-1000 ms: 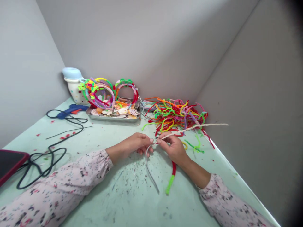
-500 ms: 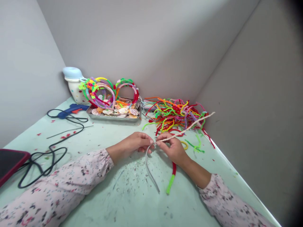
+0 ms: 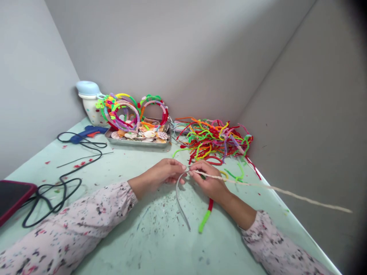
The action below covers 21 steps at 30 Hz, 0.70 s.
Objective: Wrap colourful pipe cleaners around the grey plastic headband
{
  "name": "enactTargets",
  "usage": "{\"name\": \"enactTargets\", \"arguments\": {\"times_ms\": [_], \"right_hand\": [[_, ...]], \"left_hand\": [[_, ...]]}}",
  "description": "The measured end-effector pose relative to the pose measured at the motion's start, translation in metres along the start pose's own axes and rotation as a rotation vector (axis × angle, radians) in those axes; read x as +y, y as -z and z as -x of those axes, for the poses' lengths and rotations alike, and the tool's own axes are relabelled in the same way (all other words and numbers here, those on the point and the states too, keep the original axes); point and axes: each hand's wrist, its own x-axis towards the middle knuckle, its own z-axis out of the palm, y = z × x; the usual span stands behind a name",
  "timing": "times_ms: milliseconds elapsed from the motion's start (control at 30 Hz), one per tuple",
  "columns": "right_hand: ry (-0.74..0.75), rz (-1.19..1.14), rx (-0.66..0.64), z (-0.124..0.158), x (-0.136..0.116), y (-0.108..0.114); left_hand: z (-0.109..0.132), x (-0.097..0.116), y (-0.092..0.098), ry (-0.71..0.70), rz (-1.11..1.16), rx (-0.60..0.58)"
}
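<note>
My left hand (image 3: pixel 168 172) is closed, pinching a thin grey headband (image 3: pixel 180 204) between thumb and fingers. The bare grey end curves down below it. Beyond my right hand (image 3: pixel 210 181), a yellow part shows, and a red and green wrapped end (image 3: pixel 207 217) hangs beneath, seemingly the headband's other side. Close beside the left fingertips, my right hand is closed in a pinch on a cream pipe cleaner (image 3: pixel 304 198). Its long free length runs over the right hand and out past the table's right edge. The fingers partly hide where the pipe cleaner meets the headband.
A heap of coloured pipe cleaners (image 3: pixel 215 139) lies at the back. Left of it, a metal tray (image 3: pixel 137 143) holds shells and decorated headbands (image 3: pixel 125 114). A white jar (image 3: pixel 93 110), blue glue gun (image 3: pixel 83 134), black cord (image 3: pixel 64 181) and red-edged device (image 3: pixel 14 198) occupy the left.
The cream pipe cleaner's free end has swung from pointing up and away to stretching far right and lower. Both hands stay nearly in place; the headband's lower ends have shifted slightly left.
</note>
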Motion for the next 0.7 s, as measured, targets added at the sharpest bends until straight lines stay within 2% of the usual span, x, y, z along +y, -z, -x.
{"name": "enactTargets", "arguments": {"times_ms": [233,400,700], "right_hand": [[0.082,0.051,0.104,0.0,-0.001,-0.002],[0.122,0.056,0.084,0.0,-0.004,-0.003],[0.154,0.023,0.037,-0.001,0.002,-0.004]], "left_hand": [[0.007,0.006,-0.006,0.074,-0.1,-0.079],[0.006,0.005,-0.01,0.017,-0.045,-0.004],[0.008,0.007,-0.015,-0.014,-0.084,0.125]]}}
